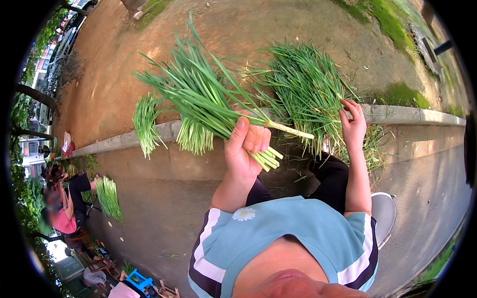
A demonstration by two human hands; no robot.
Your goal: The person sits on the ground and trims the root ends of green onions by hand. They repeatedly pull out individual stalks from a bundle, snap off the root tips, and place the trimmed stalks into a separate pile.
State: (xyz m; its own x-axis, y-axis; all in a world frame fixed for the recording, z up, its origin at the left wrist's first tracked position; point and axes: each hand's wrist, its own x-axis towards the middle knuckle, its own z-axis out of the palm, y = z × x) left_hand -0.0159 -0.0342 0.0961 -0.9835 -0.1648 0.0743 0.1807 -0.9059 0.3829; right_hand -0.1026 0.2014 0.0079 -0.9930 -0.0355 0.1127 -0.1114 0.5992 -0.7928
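Note:
My left hand (pixel 247 144) is closed round a thick bunch of garlic chives (pixel 201 102). Their green leaves fan to the far left, and the pale cut ends stick out below my fingers. One thicker stalk with a whitish end (pixel 293 130) lies across the top of that hand, pointing right. My right hand (pixel 354 124) is at the right edge of a large loose pile of chives (pixel 303 82), its thumb and forefinger curled in a pinch. Thin yellowish strands are near those fingertips; what they hold is too small to make out.
Two sorted bundles, one left (pixel 145 124) and one behind my left hand (pixel 195 136), lie along the concrete kerb (pixel 392 115). Loose trimmings (pixel 375 149) litter the pavement. At left, a person in pink (pixel 64 223) sits near another bundle (pixel 108 198). A blue stool (pixel 140 282) stands lower left.

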